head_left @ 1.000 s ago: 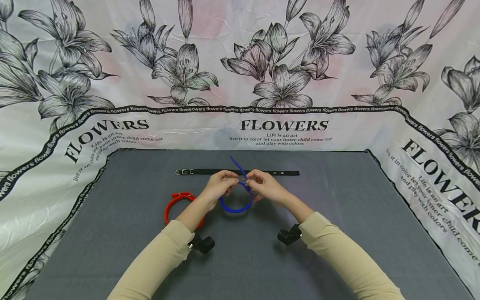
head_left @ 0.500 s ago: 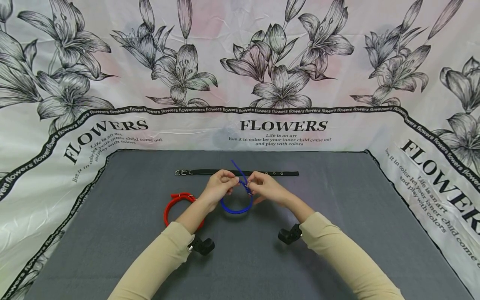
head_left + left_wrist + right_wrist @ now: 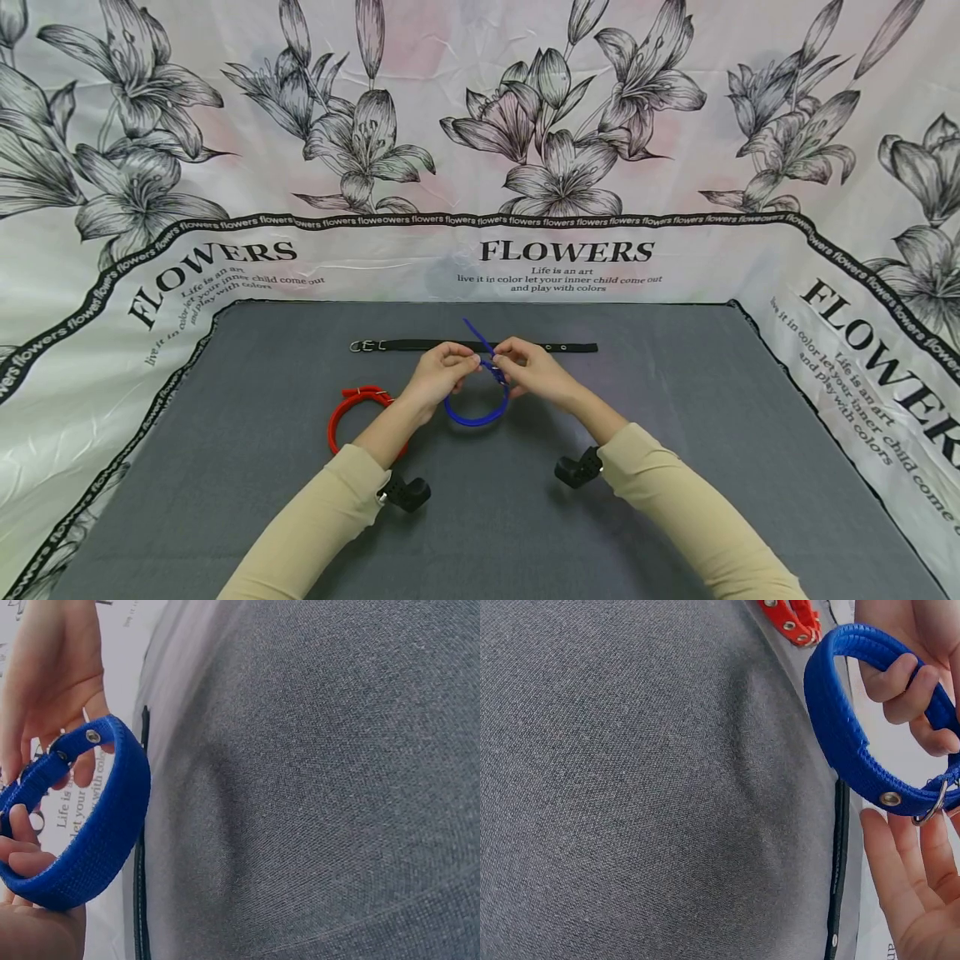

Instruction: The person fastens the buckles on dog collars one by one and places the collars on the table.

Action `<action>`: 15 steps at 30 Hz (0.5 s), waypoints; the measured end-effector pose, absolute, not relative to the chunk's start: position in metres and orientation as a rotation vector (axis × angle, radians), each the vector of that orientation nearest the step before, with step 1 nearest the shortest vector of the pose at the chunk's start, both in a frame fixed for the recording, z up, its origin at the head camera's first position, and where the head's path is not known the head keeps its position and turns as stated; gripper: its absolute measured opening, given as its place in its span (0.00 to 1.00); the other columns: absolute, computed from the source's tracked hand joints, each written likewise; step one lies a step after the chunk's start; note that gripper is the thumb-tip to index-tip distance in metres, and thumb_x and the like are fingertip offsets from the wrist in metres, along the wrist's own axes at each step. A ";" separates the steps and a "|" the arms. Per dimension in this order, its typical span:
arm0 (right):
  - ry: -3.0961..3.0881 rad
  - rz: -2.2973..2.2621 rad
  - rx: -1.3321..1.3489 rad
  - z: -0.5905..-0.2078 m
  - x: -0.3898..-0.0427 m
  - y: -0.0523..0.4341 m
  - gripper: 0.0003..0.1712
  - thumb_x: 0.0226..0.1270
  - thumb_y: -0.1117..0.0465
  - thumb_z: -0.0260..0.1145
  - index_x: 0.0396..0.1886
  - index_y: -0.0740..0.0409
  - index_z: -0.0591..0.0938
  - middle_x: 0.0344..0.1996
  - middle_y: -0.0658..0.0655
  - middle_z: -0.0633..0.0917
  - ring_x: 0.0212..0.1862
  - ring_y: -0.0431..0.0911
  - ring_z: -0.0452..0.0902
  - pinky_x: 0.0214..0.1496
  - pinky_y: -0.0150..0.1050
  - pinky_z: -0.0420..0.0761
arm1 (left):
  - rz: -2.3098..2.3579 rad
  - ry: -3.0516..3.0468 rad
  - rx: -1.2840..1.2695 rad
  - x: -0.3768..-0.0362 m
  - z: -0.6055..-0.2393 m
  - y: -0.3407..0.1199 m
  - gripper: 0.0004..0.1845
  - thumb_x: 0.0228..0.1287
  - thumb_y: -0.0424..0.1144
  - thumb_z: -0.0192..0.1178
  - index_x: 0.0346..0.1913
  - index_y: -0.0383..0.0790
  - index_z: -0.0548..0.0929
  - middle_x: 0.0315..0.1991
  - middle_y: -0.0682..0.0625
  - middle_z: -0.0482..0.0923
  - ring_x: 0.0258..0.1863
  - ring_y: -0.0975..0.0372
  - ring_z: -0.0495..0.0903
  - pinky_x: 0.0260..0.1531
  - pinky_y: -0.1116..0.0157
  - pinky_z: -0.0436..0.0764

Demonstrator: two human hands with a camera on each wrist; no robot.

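A blue collar [image 3: 476, 421], bent into a ring, is held up over the table between both hands. My left hand [image 3: 441, 375] pinches its band on the left near the top. The right hand [image 3: 538, 375] grips it on the other side at the buckle, where the loose strap end sticks up. Metal eyelets and a D-ring [image 3: 932, 810] show on the band in the right wrist view; fingers partly hide the buckle. Left of the left wrist, a red collar [image 3: 339, 417] lies buckled in a ring, partly covered by the forearm.
Behind the hands a black collar [image 3: 408, 344] lies stretched straight, its metal buckle to the left. Grey cloth [image 3: 487, 533] covers the table. A white flower-printed sheet [image 3: 420, 275] rises along the back and sides.
My right fingers have shifted slightly up onto the loose strap end, covering the buckle more. The blue ring has moved a touch to the right. The red and black collars stay put.
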State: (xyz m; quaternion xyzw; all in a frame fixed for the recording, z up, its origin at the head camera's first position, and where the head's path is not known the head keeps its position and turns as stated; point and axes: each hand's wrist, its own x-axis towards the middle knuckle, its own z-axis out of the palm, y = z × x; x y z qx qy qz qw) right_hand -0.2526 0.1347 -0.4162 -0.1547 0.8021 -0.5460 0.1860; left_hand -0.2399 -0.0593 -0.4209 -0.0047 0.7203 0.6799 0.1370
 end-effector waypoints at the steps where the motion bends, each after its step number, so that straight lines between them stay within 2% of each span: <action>1: 2.264 -1.537 -0.439 -0.416 -0.252 0.135 0.17 0.70 0.52 0.53 0.52 0.58 0.72 0.31 0.58 0.73 0.36 0.48 0.74 0.37 0.47 0.82 | 1.965 2.082 -0.010 -0.240 -0.421 -0.059 0.11 0.63 0.41 0.59 0.45 0.41 0.75 0.46 0.37 0.80 0.21 0.64 0.68 0.27 0.69 0.70; 9: 2.276 -1.617 -0.424 -0.412 -0.252 0.135 0.16 0.70 0.54 0.54 0.50 0.60 0.72 0.32 0.57 0.73 0.35 0.47 0.72 0.37 0.50 0.81 | 1.923 2.106 -0.024 -0.239 -0.420 -0.061 0.14 0.63 0.42 0.59 0.50 0.41 0.77 0.45 0.39 0.81 0.32 0.54 0.75 0.30 0.70 0.75; 15: 2.250 -1.622 -0.426 -0.411 -0.253 0.133 0.16 0.70 0.55 0.54 0.51 0.60 0.71 0.33 0.57 0.72 0.36 0.48 0.72 0.36 0.50 0.82 | 1.949 2.112 -0.023 -0.238 -0.421 -0.061 0.13 0.65 0.42 0.56 0.49 0.39 0.78 0.44 0.38 0.81 0.26 0.61 0.73 0.28 0.71 0.75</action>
